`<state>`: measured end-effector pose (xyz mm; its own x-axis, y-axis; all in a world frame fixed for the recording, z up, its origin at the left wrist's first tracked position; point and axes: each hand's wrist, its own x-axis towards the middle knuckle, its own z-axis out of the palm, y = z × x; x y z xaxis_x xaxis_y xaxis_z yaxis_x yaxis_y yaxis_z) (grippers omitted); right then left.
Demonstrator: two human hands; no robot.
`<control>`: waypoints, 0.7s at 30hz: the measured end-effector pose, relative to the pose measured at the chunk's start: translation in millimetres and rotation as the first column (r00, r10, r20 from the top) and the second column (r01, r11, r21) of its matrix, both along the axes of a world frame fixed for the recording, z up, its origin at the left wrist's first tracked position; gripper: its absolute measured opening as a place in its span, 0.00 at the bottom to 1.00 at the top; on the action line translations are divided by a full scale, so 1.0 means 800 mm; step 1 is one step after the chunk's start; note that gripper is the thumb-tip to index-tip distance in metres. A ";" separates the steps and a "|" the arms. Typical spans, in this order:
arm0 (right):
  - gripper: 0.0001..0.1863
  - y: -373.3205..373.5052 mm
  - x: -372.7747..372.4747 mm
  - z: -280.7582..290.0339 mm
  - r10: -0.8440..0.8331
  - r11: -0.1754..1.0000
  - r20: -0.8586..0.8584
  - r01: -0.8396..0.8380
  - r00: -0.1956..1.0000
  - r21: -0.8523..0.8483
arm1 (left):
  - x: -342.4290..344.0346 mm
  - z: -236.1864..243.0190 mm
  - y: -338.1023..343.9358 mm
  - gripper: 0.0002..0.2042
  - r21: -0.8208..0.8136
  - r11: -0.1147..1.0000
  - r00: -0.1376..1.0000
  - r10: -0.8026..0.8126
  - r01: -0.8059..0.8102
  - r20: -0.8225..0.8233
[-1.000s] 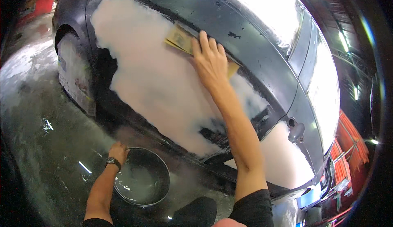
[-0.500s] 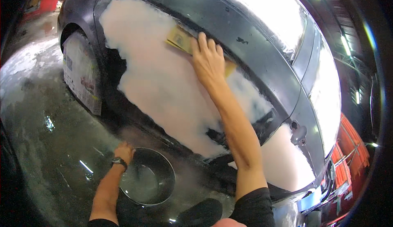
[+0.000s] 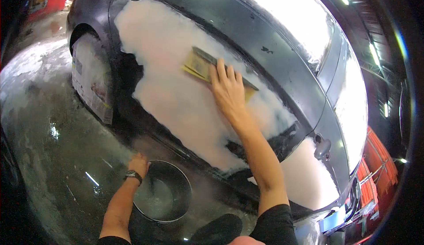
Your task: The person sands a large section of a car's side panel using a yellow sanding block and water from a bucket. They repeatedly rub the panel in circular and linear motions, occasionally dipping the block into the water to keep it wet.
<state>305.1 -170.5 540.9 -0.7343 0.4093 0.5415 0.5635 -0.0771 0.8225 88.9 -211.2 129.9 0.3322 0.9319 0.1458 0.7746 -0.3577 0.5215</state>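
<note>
My right hand (image 3: 228, 88) is closed over a long sanding block (image 3: 210, 58) with yellow sandpaper (image 3: 195, 67) folded round it, the paper sticking out at both ends. The block lies flat against a car door (image 3: 176, 108) covered with a wide pale pinkish filler patch, which fades unevenly into the dark paint. Lower left, my left hand (image 3: 139, 164), wearing a wristwatch (image 3: 133, 175), has its fingers curled at the near-left rim of a round dark bucket (image 3: 187, 179). Cloudy water shows in the bucket. The left fingertips are partly hidden.
A wheel covered with printed paper (image 3: 91, 77) stands at the car's left end. The floor (image 3: 48, 156) is wet and shiny. A second pale patch (image 3: 309, 174) is on the panel to the right, beside a door handle (image 3: 323, 147). Orange-red slatted panels (image 3: 380, 163) are at far right.
My right hand has slid the sanding block down the door, away from its upper trim line. The left hand stays at the bucket rim. The whole view has shifted slightly.
</note>
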 end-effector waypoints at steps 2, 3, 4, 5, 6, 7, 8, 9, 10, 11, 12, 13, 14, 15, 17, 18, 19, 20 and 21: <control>0.17 0.003 -0.006 0.008 -0.026 1.000 -0.032 0.026 0.999 -0.010 | 0.008 0.002 0.004 0.14 0.039 0.999 1.000 -0.004 0.004 0.002; 0.17 0.018 -0.024 0.020 -0.059 0.998 -0.050 0.058 0.997 -0.025 | 0.006 -0.002 -0.001 0.14 0.045 0.999 1.000 -0.004 0.004 -0.014; 0.17 0.035 -0.041 0.035 -0.096 0.995 -0.067 0.094 0.993 -0.039 | 0.003 -0.004 -0.003 0.14 0.035 0.999 1.000 -0.016 0.017 -0.023; 0.16 0.056 -0.058 0.055 -0.155 0.987 -0.113 0.149 0.981 -0.060 | 0.004 0.000 0.003 0.14 0.036 0.999 0.999 -0.027 0.027 -0.023; 0.17 0.068 -0.064 0.060 -0.165 0.986 -0.109 0.161 0.980 -0.045 | 0.005 0.001 0.004 0.15 0.033 0.999 0.999 -0.042 0.042 -0.026; 0.17 0.076 -0.069 0.065 -0.176 0.984 -0.104 0.174 0.979 -0.028 | 0.007 0.003 0.003 0.15 0.039 0.999 0.999 -0.033 0.034 -0.026; 0.17 0.079 -0.072 0.067 -0.184 0.983 -0.098 0.184 0.978 -0.010 | 0.007 0.005 0.004 0.14 0.046 0.999 0.999 -0.021 0.023 -0.024; 0.20 0.081 -0.065 0.059 -0.113 0.993 -0.145 0.106 0.983 -0.054 | 0.002 0.003 0.000 0.14 0.043 0.999 1.000 -0.003 0.004 -0.025; 0.20 0.072 -0.052 0.042 -0.095 0.994 -0.142 0.088 0.985 -0.059 | -0.002 0.004 -0.004 0.14 0.027 1.000 1.000 0.011 -0.010 -0.027; 0.21 0.053 -0.038 0.023 -0.081 0.995 -0.126 0.074 0.989 -0.060 | -0.001 0.006 -0.004 0.14 0.014 1.000 1.000 0.022 -0.021 -0.017; 0.21 0.034 -0.027 0.009 -0.072 0.996 -0.112 0.066 0.991 -0.063 | 0.000 0.007 -0.006 0.14 0.000 1.000 1.000 0.026 -0.026 -0.008; 0.20 0.025 -0.023 0.007 -0.056 0.998 -0.081 0.054 0.995 -0.022 | 0.002 0.008 -0.004 0.15 0.005 1.000 1.000 0.017 -0.017 0.007; 0.20 0.030 -0.030 0.015 -0.086 0.996 -0.064 0.085 0.994 -0.017 | 0.003 0.008 -0.001 0.15 0.010 1.000 1.000 0.011 -0.011 0.017; 0.20 0.038 -0.043 0.027 -0.116 0.993 -0.061 0.115 0.991 -0.021 | 0.000 0.007 -0.003 0.15 0.008 1.000 1.000 0.004 -0.004 0.011; 0.20 0.065 -0.073 0.057 -0.202 0.978 -0.074 0.197 0.977 -0.074 | -0.001 0.004 -0.001 0.16 0.007 1.000 0.999 -0.022 0.022 -0.026; 0.20 0.075 -0.075 0.062 -0.186 0.982 -0.083 0.184 0.979 -0.033 | 0.004 0.009 0.005 0.16 0.022 0.999 0.998 -0.044 0.044 -0.036; 0.20 0.083 -0.072 0.065 -0.171 0.985 -0.091 0.172 0.981 0.008 | 0.009 0.011 0.007 0.16 0.041 0.998 0.999 -0.045 0.046 -0.022; 0.20 0.088 -0.072 0.065 -0.143 0.988 -0.101 0.148 0.985 0.043 | 0.008 0.009 0.005 0.16 0.055 0.998 0.999 -0.035 0.036 -0.014; 0.21 0.075 -0.076 0.059 -0.173 0.984 -0.125 0.166 0.977 -0.062 | 0.001 0.005 0.003 0.16 0.061 0.998 1.000 -0.012 0.012 -0.001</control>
<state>244.2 -110.4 587.9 -0.5768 0.5514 0.6028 0.6480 -0.1404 0.7486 90.0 -208.9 133.7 0.3430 0.9174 0.2021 0.7705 -0.3978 0.4982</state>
